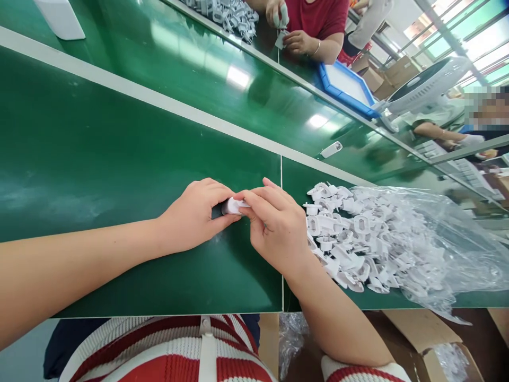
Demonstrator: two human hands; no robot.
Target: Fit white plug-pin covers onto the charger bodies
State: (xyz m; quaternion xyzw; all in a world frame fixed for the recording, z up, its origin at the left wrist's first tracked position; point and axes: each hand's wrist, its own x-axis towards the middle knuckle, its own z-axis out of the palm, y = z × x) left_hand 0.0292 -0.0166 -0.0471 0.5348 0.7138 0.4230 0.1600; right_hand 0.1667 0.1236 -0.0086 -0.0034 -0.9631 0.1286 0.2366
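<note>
Above the green tabletop (119, 175), my two hands meet around one small white plastic part (234, 206) with a dark end on its left. My left hand (199, 209) is closed around the dark end, thumb in front and fingers behind. The white end is pinched between the thumb and fingers of my right hand (278, 228). How the dark and white portions join is hidden by my fingers. Just right of my right hand lies a heap of loose white plastic parts (366, 239), partly on a clear plastic bag (457, 239).
Beyond a pale rail (159, 111) runs a shiny green belt (199, 69) bearing a white piece (331, 149) and a larger white object (63, 21). Across it, a co-worker's hands (298, 42) hold a part near a blue-rimmed tray (345, 87). A fan (429, 85) stands right; cardboard boxes (429, 339) lie below.
</note>
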